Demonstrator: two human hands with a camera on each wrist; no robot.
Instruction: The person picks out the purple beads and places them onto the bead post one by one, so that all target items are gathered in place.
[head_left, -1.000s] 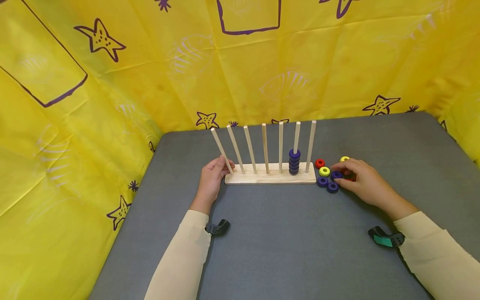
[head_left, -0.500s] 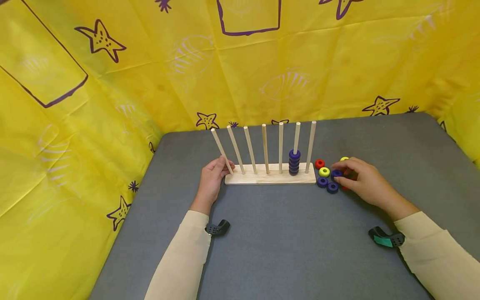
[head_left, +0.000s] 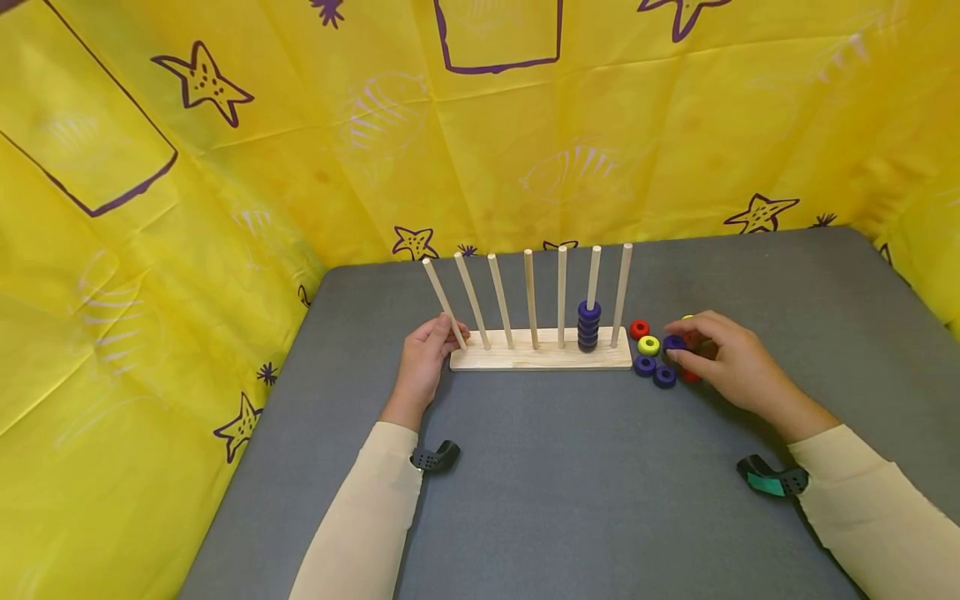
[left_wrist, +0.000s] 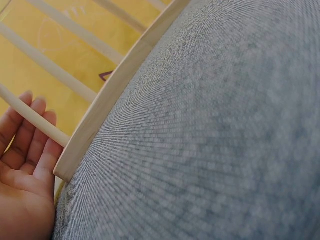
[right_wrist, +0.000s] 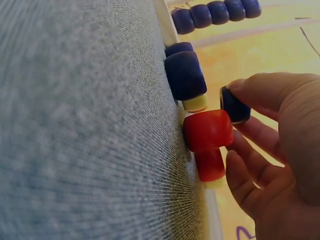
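Observation:
A pale wooden peg rack (head_left: 540, 358) stands on the table with a row of upright pegs. Several dark blue rings (head_left: 588, 327) are stacked on its second peg from the right. At the rack's left end my left hand (head_left: 422, 364) holds the outermost peg (left_wrist: 37, 119), its fingers bent behind the peg in the left wrist view. To the right of the rack, my right hand (head_left: 731, 354) pinches a blue ring (right_wrist: 235, 106) between thumb and fingers. The right wrist view shows this ring raised off the tabletop, beside a red ring (right_wrist: 208, 131).
Loose rings lie by the rack's right end: a red ring (head_left: 639, 329), a yellow ring (head_left: 648, 345) and two blue ones, the nearest blue ring (head_left: 664, 377) in front. Others are partly hidden by my right hand. A yellow patterned cloth (head_left: 480, 150) hangs behind the grey table (head_left: 540, 483).
My right hand has lifted the blue ring slightly, showing more of the red rings behind and under it. My left hand stays at the rack's end.

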